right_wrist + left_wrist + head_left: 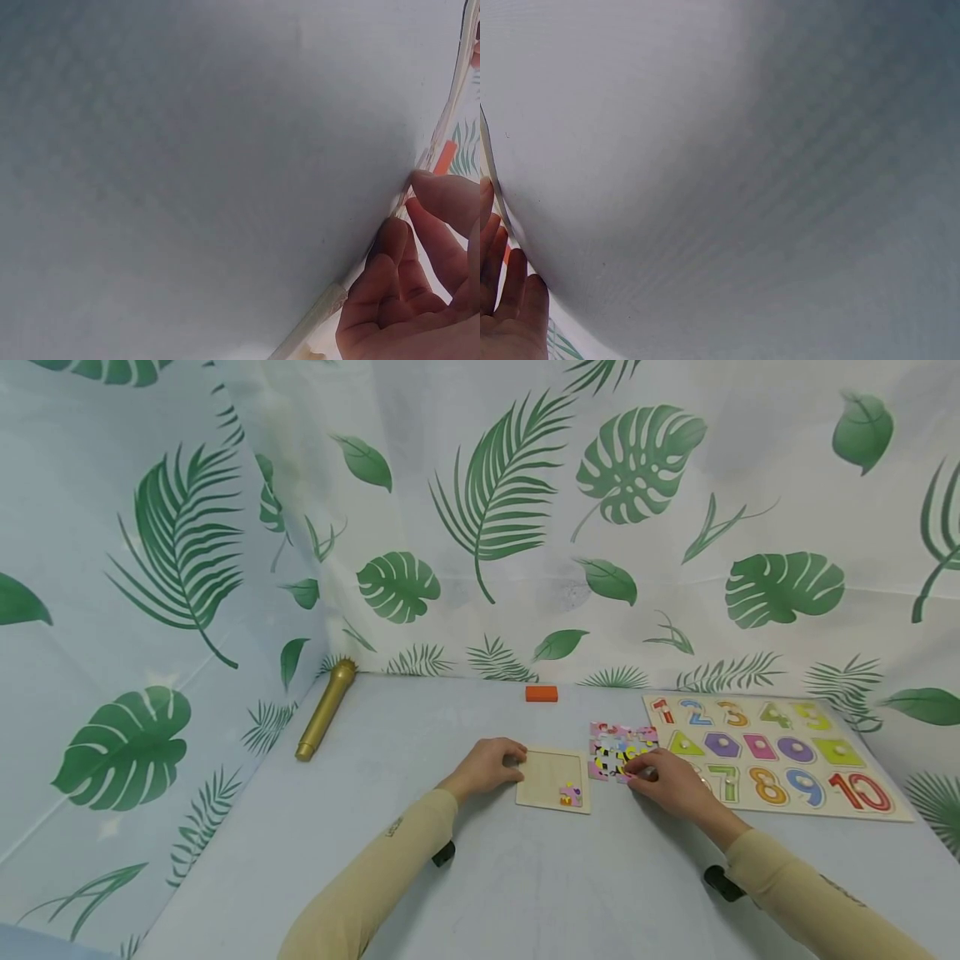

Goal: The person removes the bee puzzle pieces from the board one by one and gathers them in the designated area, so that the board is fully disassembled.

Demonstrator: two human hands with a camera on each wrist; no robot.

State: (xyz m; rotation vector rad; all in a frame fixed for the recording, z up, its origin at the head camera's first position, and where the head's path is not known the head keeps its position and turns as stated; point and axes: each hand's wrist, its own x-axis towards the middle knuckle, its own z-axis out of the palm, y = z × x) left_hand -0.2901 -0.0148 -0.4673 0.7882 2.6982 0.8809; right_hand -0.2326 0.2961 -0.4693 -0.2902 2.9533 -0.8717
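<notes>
A square wooden puzzle tray lies flat on the table, with a pink, patterned jigsaw piece in its lower right corner. At the tray's left edge, my left hand touches the rim with thumb and fingertips; in the left wrist view its fingers look fairly straight. Just right of the tray, a cluster of joined or closely laid jigsaw pieces shows pink, yellow and black printing. Over the cluster's lower right part, my right hand pinches a jigsaw piece between thumb and index finger, mostly hidden by the fingertips.
On the right lies a large wooden number-and-shape board, partly behind my right hand. An orange block sits near the back edge. A gold microphone-shaped object lies at the back left. Leaf-printed curtains enclose the table's back and left.
</notes>
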